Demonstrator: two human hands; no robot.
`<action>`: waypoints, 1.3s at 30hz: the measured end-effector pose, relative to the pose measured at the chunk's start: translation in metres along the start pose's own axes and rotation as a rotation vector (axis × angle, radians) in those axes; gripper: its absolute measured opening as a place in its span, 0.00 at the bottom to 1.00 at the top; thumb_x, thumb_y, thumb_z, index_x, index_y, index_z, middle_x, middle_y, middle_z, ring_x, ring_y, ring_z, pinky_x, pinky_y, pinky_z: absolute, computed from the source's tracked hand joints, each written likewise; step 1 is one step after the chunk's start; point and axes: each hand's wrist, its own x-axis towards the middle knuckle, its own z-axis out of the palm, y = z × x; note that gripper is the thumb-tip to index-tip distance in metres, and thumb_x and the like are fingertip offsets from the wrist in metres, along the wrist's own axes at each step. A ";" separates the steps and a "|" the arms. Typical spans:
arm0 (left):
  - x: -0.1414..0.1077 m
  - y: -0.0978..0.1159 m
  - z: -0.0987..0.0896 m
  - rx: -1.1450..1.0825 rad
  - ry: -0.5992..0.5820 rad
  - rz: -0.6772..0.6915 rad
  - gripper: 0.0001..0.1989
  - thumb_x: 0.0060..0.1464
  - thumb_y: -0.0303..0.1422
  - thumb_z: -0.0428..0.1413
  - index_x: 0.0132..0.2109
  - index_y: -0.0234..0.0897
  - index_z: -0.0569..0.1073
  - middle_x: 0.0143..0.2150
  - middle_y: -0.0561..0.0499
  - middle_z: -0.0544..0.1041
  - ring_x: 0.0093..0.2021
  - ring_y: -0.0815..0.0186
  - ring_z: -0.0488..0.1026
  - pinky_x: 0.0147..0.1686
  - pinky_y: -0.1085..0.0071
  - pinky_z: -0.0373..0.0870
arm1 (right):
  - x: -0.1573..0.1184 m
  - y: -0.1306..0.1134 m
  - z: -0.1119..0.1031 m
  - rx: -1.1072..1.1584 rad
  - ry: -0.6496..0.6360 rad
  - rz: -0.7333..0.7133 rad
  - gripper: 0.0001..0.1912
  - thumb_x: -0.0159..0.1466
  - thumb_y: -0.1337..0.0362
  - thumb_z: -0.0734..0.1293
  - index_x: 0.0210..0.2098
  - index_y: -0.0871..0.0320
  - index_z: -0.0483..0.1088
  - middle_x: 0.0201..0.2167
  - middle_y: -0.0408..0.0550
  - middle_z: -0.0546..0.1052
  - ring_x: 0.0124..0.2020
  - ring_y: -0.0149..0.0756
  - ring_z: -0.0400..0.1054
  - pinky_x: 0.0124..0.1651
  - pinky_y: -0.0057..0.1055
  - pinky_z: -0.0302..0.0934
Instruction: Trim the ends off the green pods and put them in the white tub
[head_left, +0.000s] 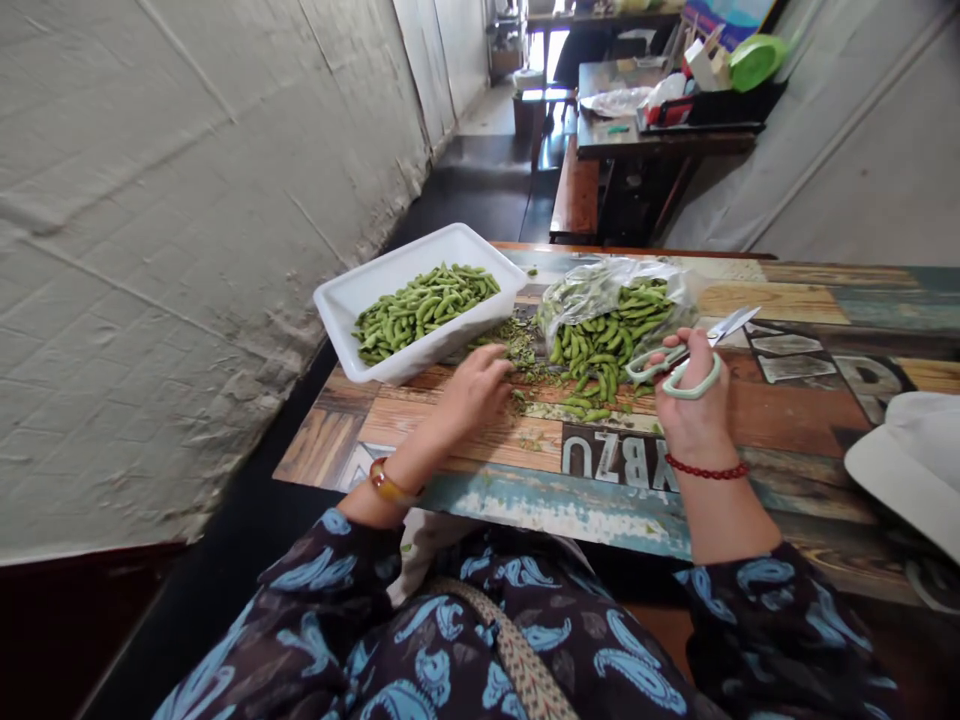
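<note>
My right hand (694, 400) holds green-handled scissors (694, 372) by the handles, their metal blades pointing up and to the right. My left hand (476, 385) is over the table near the front right side of a white tray (341, 330), its fingers bent toward small green trimmings (525, 350); whether it holds anything is too small to tell. Green pods (431, 305) fill part of the tray. Between my hands and farther back, a clear plastic bag (577, 290) lies open, with more pods (607, 345) spilling out toward me.
The patchwork wooden table (810, 410) has a white cap-like object (911, 460) at its right edge. A pale wall (187, 220) stands at the left. Behind are a bench (576, 190) and another table (592, 140) with bags and a green item (756, 62).
</note>
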 end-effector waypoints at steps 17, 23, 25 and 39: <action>0.047 0.002 0.026 -0.070 0.074 -0.037 0.14 0.57 0.26 0.51 0.50 0.37 0.71 0.55 0.40 0.70 0.57 0.54 0.66 0.60 0.52 0.64 | 0.002 -0.006 0.001 0.001 -0.041 -0.034 0.14 0.62 0.52 0.69 0.32 0.57 0.68 0.27 0.36 0.71 0.19 0.22 0.67 0.20 0.21 0.62; -0.040 0.064 -0.009 -0.157 -0.327 0.278 0.26 0.61 0.40 0.55 0.63 0.35 0.66 0.63 0.35 0.68 0.66 0.50 0.62 0.64 0.53 0.62 | -0.005 -0.013 0.006 0.019 -0.056 -0.032 0.13 0.63 0.52 0.68 0.33 0.56 0.68 0.28 0.36 0.71 0.20 0.22 0.68 0.22 0.21 0.63; -0.054 0.071 -0.015 -0.159 -0.489 0.419 0.28 0.63 0.41 0.52 0.68 0.41 0.62 0.68 0.41 0.65 0.71 0.51 0.55 0.69 0.52 0.53 | -0.007 -0.014 0.008 0.015 -0.050 -0.026 0.14 0.63 0.52 0.68 0.33 0.56 0.69 0.28 0.36 0.71 0.20 0.22 0.67 0.21 0.21 0.62; 0.044 0.011 0.017 -0.067 -0.064 0.120 0.21 0.65 0.32 0.47 0.61 0.30 0.69 0.64 0.33 0.68 0.66 0.52 0.65 0.64 0.51 0.65 | -0.001 -0.013 0.005 0.041 -0.050 -0.042 0.16 0.60 0.51 0.70 0.33 0.57 0.69 0.29 0.38 0.72 0.21 0.22 0.67 0.22 0.22 0.63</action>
